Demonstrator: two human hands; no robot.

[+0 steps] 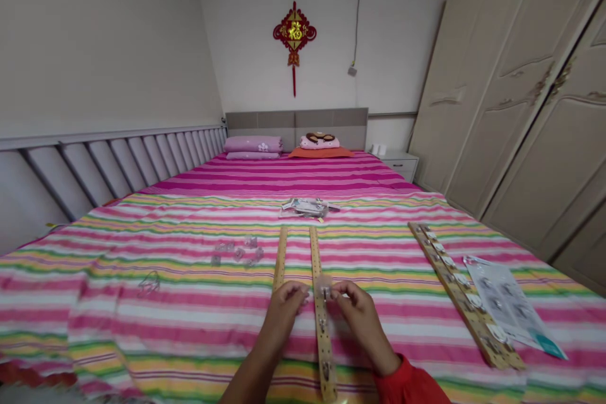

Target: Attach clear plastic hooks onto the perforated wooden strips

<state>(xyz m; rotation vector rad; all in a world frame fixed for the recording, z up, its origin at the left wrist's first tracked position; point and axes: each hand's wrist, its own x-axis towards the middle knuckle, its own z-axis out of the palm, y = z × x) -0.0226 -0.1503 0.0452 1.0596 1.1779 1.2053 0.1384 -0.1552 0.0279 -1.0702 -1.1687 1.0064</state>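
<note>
Both hands [283, 319] [362, 322] down on a holed wooden strip [322, 334] on the bed

Right fingers [341, 293] pinch a clear plastic piece [324, 287], left fingers [297, 293] bunched beside it; strip's near end runs off-frame, second strip [280, 259] just left.

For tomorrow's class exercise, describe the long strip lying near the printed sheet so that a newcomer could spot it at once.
On the striped bed, look right, toward the tall cream wardrobe. A long wooden strip lies slanted there, with round fittings along its length. It alone among the strips has a printed sheet right beside it.
</note>
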